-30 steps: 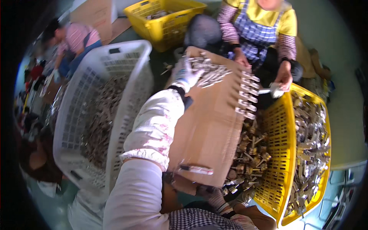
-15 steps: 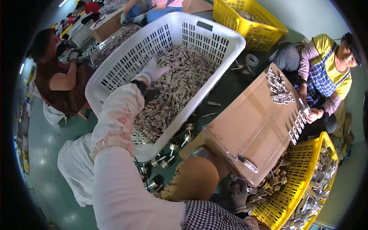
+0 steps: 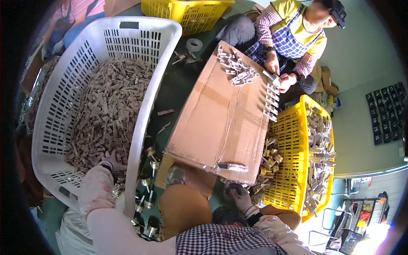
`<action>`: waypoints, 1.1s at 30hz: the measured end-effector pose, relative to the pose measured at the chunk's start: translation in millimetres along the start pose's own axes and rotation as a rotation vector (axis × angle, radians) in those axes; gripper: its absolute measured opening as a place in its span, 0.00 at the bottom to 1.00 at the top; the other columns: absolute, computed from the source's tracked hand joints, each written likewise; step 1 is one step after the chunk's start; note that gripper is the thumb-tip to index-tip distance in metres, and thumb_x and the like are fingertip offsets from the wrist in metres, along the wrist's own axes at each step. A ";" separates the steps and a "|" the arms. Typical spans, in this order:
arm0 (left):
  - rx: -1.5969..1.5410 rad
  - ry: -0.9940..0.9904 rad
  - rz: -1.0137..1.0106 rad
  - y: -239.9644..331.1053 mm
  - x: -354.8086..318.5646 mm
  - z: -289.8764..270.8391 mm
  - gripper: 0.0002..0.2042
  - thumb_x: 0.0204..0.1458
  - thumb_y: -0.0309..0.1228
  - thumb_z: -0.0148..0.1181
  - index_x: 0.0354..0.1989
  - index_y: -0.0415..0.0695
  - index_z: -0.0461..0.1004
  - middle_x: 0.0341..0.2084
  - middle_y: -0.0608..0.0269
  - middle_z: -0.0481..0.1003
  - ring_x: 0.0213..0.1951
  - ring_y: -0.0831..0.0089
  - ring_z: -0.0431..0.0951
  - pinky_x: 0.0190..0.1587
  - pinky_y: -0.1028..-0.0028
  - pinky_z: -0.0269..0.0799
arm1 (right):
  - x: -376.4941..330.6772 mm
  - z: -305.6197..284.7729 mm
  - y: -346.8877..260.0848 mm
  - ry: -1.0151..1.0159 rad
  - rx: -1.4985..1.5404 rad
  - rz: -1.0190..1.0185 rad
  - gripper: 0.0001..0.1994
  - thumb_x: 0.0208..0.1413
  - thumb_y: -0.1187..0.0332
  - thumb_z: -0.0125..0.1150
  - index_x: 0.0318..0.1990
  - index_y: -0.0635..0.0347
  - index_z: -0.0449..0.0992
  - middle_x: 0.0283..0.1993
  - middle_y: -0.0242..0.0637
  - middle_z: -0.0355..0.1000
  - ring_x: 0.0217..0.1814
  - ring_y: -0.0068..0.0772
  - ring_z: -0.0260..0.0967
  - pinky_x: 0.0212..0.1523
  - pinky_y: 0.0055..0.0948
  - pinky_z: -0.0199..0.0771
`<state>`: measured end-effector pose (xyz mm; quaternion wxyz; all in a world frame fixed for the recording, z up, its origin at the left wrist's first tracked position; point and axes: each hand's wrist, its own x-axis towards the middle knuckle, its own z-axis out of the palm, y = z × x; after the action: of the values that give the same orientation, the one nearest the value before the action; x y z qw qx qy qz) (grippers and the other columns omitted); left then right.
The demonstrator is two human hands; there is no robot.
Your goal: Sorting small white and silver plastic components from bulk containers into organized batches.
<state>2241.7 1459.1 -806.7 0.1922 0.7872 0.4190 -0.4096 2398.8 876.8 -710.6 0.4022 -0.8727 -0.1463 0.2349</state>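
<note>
My left hand (image 3: 114, 161), in a pale glove, reaches down into the near end of a white slotted basket (image 3: 142, 123). Its thumb and fingers look spread against a heap of small flat metal pieces (image 3: 110, 106); the fingertips are partly hidden. In a dark-palmed grey glove, my right hand (image 3: 240, 197) is low beside the near edge of a cardboard box (image 3: 212, 123). Its fingers are curled, and what they hold cannot be made out. Brass-coloured metal parts (image 3: 267, 159) lie close to it, against a yellow basket (image 3: 289, 144).
Opposite, a person in a checked apron (image 3: 293, 42) handles metal pieces at the box's far edge. A thin cutter-like tool (image 3: 233, 167) lies on the box. Round metal parts with stems (image 3: 146, 182) stand on the floor by the white basket. Another yellow basket (image 3: 187, 17) is behind.
The view has swung right, so everything sits further left. My left hand has come down from above the heap to the basket's near end. My right hand stays by the box.
</note>
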 end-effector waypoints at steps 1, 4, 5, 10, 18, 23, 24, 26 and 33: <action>0.047 -0.081 0.043 -9.0 -6.5 -5.2 0.65 0.21 0.67 0.67 0.69 0.51 0.40 0.68 0.45 0.35 0.67 0.43 0.43 0.65 0.50 0.48 | 0.5 3.5 -11.3 -0.038 0.072 0.065 0.17 0.59 0.57 0.55 0.49 0.58 0.71 0.44 0.34 0.72 0.46 0.25 0.68 0.47 0.27 0.70; 0.144 -0.048 0.219 -45.0 0.4 10.1 0.54 0.24 0.62 0.69 0.63 0.47 0.56 0.62 0.42 0.55 0.61 0.48 0.59 0.61 0.58 0.59 | 2.7 19.4 -20.8 -0.074 0.123 0.086 0.17 0.60 0.57 0.55 0.48 0.59 0.71 0.44 0.34 0.72 0.46 0.23 0.68 0.47 0.25 0.71; 0.132 -0.051 0.233 -43.1 2.3 14.6 0.53 0.24 0.61 0.69 0.62 0.47 0.57 0.61 0.42 0.56 0.61 0.49 0.60 0.60 0.58 0.59 | 4.9 19.5 -14.9 -0.085 0.090 0.048 0.16 0.60 0.57 0.55 0.48 0.59 0.72 0.44 0.35 0.72 0.46 0.24 0.68 0.47 0.26 0.71; 0.060 -0.041 0.279 -28.8 7.7 26.3 0.51 0.25 0.60 0.69 0.61 0.46 0.59 0.58 0.43 0.61 0.58 0.51 0.63 0.58 0.59 0.62 | 5.1 14.1 3.2 -0.062 -0.061 0.009 0.16 0.60 0.58 0.55 0.49 0.60 0.72 0.45 0.35 0.72 0.46 0.25 0.69 0.47 0.26 0.71; -0.025 0.024 0.392 -36.2 -1.9 34.6 0.47 0.26 0.58 0.70 0.58 0.44 0.63 0.52 0.45 0.68 0.54 0.54 0.69 0.55 0.62 0.65 | 5.9 14.6 -14.5 -0.132 0.108 -0.041 0.19 0.60 0.57 0.54 0.51 0.61 0.69 0.45 0.37 0.72 0.47 0.28 0.69 0.48 0.29 0.70; -0.122 0.165 0.401 -8.7 -55.2 9.3 0.43 0.28 0.56 0.70 0.53 0.42 0.67 0.45 0.48 0.74 0.48 0.57 0.74 0.51 0.64 0.69 | 11.2 18.4 35.9 -0.154 0.174 0.005 0.16 0.60 0.62 0.55 0.51 0.61 0.69 0.44 0.35 0.72 0.44 0.26 0.68 0.45 0.27 0.72; -0.193 0.268 0.344 10.0 -74.1 -9.4 0.39 0.29 0.54 0.70 0.50 0.40 0.70 0.40 0.50 0.77 0.44 0.59 0.77 0.48 0.65 0.71 | 6.9 5.4 25.4 -0.132 0.179 0.005 0.16 0.60 0.62 0.55 0.51 0.61 0.69 0.44 0.35 0.72 0.44 0.26 0.68 0.45 0.27 0.72; -0.265 0.393 0.321 -18.7 -88.5 -32.5 0.33 0.32 0.43 0.73 0.49 0.40 0.70 0.41 0.53 0.77 0.43 0.63 0.77 0.47 0.67 0.72 | 6.6 12.9 3.5 -0.087 0.080 -0.092 0.15 0.60 0.63 0.54 0.51 0.61 0.69 0.43 0.34 0.72 0.43 0.26 0.69 0.44 0.27 0.73; -1.194 0.451 0.788 10.1 -188.0 -160.3 0.30 0.34 0.12 0.59 0.52 0.41 0.63 0.40 0.62 0.70 0.36 0.69 0.74 0.38 0.69 0.77 | 3.5 12.7 -7.8 -0.188 0.459 0.062 0.13 0.61 0.66 0.51 0.49 0.63 0.68 0.45 0.37 0.72 0.45 0.27 0.68 0.47 0.25 0.69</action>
<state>2268.6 1462.4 -560.9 0.6286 0.7055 0.2866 0.1580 2394.5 891.3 -712.8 0.5669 -0.7370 -0.0993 0.3543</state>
